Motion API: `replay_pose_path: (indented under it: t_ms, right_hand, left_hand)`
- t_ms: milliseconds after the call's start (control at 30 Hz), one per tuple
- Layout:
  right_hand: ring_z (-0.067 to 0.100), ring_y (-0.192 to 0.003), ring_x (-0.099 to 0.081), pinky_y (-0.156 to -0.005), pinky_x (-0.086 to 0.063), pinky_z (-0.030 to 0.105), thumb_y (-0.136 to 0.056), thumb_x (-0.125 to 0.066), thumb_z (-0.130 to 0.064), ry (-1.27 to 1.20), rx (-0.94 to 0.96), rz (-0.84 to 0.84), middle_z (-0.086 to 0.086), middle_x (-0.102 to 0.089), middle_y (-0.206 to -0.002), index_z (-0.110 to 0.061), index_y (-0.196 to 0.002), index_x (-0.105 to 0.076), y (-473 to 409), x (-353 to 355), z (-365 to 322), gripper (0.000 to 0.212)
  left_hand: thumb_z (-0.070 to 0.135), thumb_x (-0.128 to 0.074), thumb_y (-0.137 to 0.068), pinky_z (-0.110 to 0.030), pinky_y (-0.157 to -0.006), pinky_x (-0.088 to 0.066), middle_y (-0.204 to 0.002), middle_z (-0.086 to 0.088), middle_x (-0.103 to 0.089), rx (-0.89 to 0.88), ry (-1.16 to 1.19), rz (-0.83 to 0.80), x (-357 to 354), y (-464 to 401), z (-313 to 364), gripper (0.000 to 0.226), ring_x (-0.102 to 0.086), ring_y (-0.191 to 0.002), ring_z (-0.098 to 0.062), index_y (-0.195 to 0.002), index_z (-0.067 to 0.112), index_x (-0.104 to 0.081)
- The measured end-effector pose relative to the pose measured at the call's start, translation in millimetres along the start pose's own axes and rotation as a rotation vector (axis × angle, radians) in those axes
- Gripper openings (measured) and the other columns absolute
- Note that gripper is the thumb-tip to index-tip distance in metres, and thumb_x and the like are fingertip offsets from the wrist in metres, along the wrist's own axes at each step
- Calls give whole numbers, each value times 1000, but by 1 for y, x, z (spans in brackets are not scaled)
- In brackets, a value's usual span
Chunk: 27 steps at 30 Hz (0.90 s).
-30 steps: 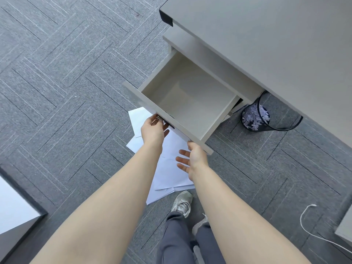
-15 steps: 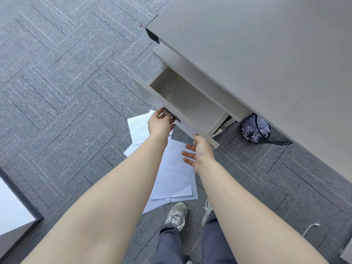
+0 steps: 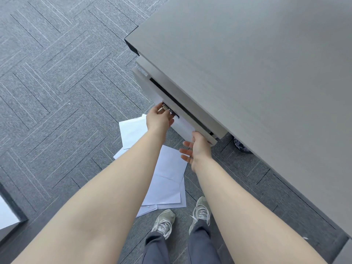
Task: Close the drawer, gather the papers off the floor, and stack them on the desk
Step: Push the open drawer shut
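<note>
The grey drawer (image 3: 150,86) sits under the desk (image 3: 257,77) with only a thin dark gap left at its top. My left hand (image 3: 159,119) is closed around the metal handle (image 3: 165,107) on the drawer front. My right hand (image 3: 198,148) presses flat against the drawer's right end, fingers spread. Several white papers (image 3: 167,180) lie scattered on the carpet below the drawer, partly hidden by my arms.
A dark wastebasket (image 3: 241,146) peeks out beneath the desk edge at right. My two grey sneakers (image 3: 200,210) stand on the carpet just by the papers. A pale furniture corner (image 3: 7,214) shows at the lower left.
The drawer has slid inward from wide open to nearly shut, with both hands moving along with it toward the desk. The wastebasket is now mostly hidden under the desk.
</note>
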State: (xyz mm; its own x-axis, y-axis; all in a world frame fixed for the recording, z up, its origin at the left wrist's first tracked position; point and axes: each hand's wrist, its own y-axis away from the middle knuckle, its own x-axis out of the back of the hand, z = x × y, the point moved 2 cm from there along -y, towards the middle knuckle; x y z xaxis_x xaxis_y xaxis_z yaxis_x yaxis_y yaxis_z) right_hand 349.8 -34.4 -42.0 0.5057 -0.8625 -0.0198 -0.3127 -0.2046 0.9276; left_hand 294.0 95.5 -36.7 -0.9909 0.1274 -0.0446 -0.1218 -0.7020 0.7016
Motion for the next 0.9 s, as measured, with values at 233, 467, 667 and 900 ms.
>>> replay_pose_path:
  t_ms: [233, 467, 667, 900]
  right_hand:
    - [24, -69, -62, -57, -46, 31, -92, -50, -40, 1, 37, 33, 4, -66, -102, -21, -87, -49, -9, 7, -15, 20]
    - [22, -67, -63, -54, -45, 31, -92, -50, -39, 35, 79, 61, 3, -67, -100, -15, -104, -52, -12, 9, -19, 27]
    - [21, -62, -64, -55, -47, 30, -93, -49, -40, 58, 104, 57, 4, -69, -105, -19, -91, -52, -13, 11, -19, 22]
    - [19, -53, -61, -51, -46, 28, -94, -47, -31, 136, 140, 26, 4, -65, -99, -20, -84, -54, -16, 13, -19, 16]
  left_hand:
    - [-9, -44, -90, -27, -80, -57, -135, -4, -56, -4, -27, -91, -16, -3, 2, 59, -68, -98, -24, -143, 16, -39]
    - [-16, -32, -86, -27, -85, -55, -141, -2, -50, -15, -42, -119, -20, -7, 0, 68, -68, -96, -22, -145, 18, -37]
    - [-5, -40, -90, -33, -82, -56, -131, -3, -60, -77, -155, -84, -17, -17, -3, 56, -69, -90, -21, -141, 16, -43]
    - [18, -52, -90, -40, -80, -52, -104, -9, -74, -506, -964, 147, -11, -24, 5, 26, -66, -96, -31, -114, 19, -64]
